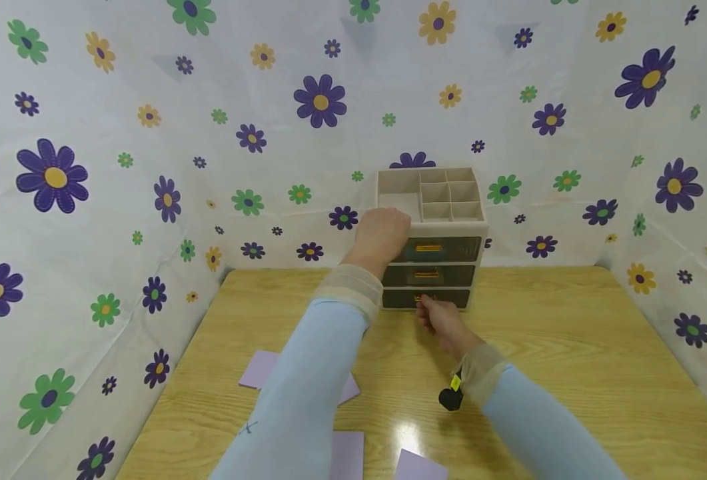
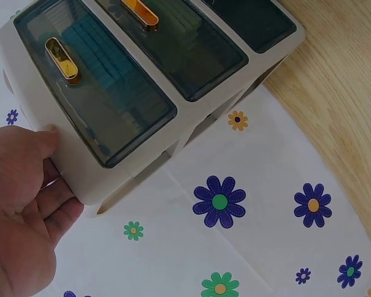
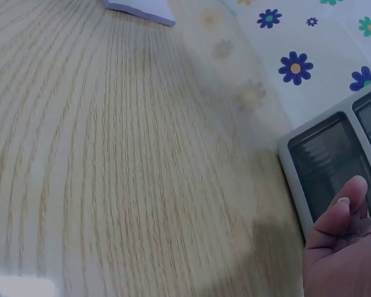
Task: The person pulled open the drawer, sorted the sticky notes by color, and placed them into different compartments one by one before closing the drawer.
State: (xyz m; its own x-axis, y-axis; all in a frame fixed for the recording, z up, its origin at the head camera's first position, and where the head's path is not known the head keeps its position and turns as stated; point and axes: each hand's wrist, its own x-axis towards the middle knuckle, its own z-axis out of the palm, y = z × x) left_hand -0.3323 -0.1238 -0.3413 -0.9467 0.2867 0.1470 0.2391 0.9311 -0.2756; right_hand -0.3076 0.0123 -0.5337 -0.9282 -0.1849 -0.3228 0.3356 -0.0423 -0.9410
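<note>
A white desktop drawer organizer [image 1: 479, 229] stands at the back of the table, with an open-topped compartment tray above three dark, see-through drawers. My left hand [image 1: 380, 237] grips its top front edge near the left corner. In the left wrist view, the thumb of that hand [image 2: 21, 204] lies on the white front frame while the fingers curl around the edge. Low down, my right hand [image 1: 446, 323] pinches the small gold handle of the bottom drawer [image 1: 458, 298]. That drawer sits flush in the frame. The right hand's fingers [image 3: 334, 226] are curled and partly hide the handle.
Lavender flat pieces lie on the wooden table [image 1: 539, 333]: one at the left [image 1: 260, 369], others near the front [image 1: 421, 467]. A black object with a yellow tag [image 1: 450, 399] shows beside the right wrist. Flower-printed sheeting [image 1: 305, 147] surrounds the back and sides.
</note>
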